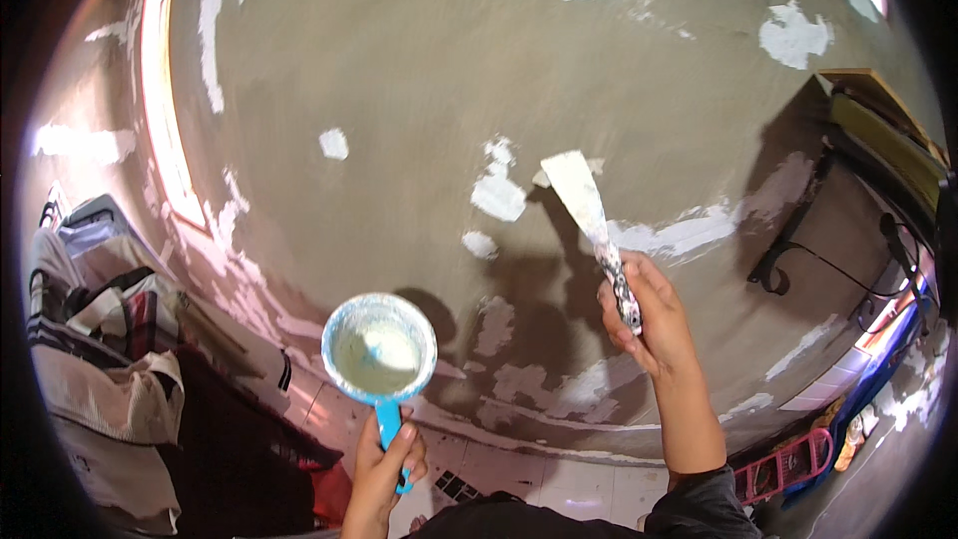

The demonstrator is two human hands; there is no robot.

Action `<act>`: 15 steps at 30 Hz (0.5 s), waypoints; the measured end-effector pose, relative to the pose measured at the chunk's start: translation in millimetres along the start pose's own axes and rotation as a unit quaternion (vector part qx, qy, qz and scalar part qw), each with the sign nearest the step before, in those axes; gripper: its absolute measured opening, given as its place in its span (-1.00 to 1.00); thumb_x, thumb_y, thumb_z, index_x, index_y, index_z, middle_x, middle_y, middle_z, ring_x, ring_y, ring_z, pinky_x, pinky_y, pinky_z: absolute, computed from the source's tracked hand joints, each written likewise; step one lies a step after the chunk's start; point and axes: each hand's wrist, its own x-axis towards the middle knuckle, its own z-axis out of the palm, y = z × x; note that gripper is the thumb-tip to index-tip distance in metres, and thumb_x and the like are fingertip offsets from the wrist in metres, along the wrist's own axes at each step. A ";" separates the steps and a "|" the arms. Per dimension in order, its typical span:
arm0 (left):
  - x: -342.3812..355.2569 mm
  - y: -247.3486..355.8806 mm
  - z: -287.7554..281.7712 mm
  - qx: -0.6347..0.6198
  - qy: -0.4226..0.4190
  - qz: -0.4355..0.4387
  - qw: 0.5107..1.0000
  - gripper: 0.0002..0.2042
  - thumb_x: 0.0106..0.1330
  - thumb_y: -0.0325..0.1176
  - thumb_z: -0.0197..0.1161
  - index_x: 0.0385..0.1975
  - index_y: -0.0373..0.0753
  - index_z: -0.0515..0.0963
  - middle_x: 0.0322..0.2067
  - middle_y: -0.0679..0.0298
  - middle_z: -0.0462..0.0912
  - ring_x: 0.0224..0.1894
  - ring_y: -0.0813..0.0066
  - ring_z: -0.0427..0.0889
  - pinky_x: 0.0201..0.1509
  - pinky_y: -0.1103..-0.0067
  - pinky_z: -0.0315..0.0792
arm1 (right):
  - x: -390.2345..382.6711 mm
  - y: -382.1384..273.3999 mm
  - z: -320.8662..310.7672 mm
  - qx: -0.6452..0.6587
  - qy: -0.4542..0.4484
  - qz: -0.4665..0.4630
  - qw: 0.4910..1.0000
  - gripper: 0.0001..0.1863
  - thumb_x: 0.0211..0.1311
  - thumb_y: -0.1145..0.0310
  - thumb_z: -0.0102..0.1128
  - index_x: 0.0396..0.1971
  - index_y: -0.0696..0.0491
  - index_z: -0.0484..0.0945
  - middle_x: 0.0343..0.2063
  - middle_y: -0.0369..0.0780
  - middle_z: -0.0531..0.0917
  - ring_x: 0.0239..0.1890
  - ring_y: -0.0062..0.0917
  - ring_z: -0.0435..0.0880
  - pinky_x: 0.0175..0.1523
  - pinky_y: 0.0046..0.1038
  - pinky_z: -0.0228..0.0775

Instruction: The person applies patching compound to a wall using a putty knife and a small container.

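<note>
Brownish wall [399,170] w/ white patches [499,197]; clothes [115,399] at L, tiled floor [569,484] below. L hand [379,466] curled round blue-handled pot [375,396], R hand [656,317] grips putty knife [582,202].

Pale floor tiles [509,479] with straight joints form the visible floor, and a small dark grid [456,486] of squares shows on them. Left of that grid, a red cloth [334,492] hangs or lies low, next to a large dark red cloth [235,449]; whether either rests directly on the tiles cannot be told. Farther left of the grid, light and striped clothes [110,339] are heaped on a support they mostly hide. Well to the right of the grid is a pink openwork rack [788,464], its footing unclear, with blue material [848,419] just beside it.
</note>
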 end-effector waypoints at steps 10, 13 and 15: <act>45.7 11.3 29.5 0.105 0.100 0.143 0.979 -0.54 0.33 -0.32 0.35 0.05 -0.31 0.23 -0.40 0.35 0.36 -0.59 0.68 0.36 -0.67 0.70 0.26 | -79.2 90.9 29.0 0.010 -0.065 0.165 0.984 -0.70 0.56 0.20 -0.12 0.09 0.05 0.40 -0.50 -0.26 0.57 -0.71 -0.68 0.36 -0.63 -0.62 0.15; 53.9 14.9 41.1 0.126 0.110 0.173 0.971 -0.52 0.33 -0.30 0.36 0.04 -0.31 0.23 -0.40 0.37 0.36 -0.60 0.68 0.36 -0.68 0.69 0.28 | -88.4 100.9 32.8 0.033 -0.065 0.198 0.977 -0.70 0.56 0.20 -0.13 0.09 0.03 0.40 -0.50 -0.26 0.58 -0.71 -0.68 0.37 -0.63 -0.63 0.14; 57.8 13.9 41.3 0.133 0.117 0.168 0.970 -0.53 0.32 -0.30 0.37 0.04 -0.31 0.23 -0.40 0.38 0.36 -0.60 0.68 0.36 -0.67 0.69 0.28 | -92.1 105.2 31.9 0.046 -0.072 0.207 0.975 -0.72 0.57 0.22 -0.14 0.09 0.02 0.40 -0.49 -0.25 0.58 -0.71 -0.67 0.37 -0.63 -0.63 0.13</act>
